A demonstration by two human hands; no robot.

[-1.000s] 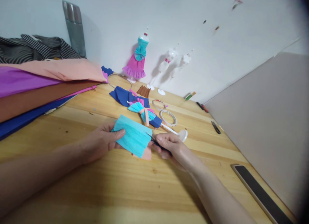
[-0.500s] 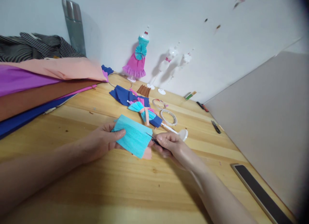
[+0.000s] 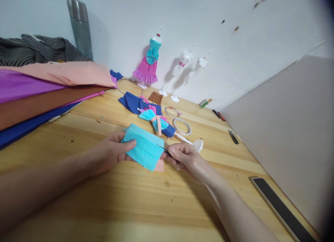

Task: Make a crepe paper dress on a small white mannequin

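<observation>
Turquoise sheet: Held above the wooden table between your 2 hands, it looks thin and soft; slack tension could let it buckle and leave a ragged edge.
Left hand: Your thumb lies on top and your fingers run underneath, pinching the sheet's left end; a weak grip could let it swivel against the metal.
Right hand: Your fingers curl around a dark handle beside the sheet's right edge; a turn of the wrist could send the line astray.
Scissors: 1 slim tip shows over the sheet (whether the blades are parted, you cannot tell from here); driven too far, it could reach your left fingers, partly hidden below.
Peach piece: It peeks out beneath the sheet's lower right corner; should it ride up, the blades could snag it.
White base: It stands just past your right knuckles; a careless outward sweep could knock it and jolt the turquoise bow nearby.
</observation>
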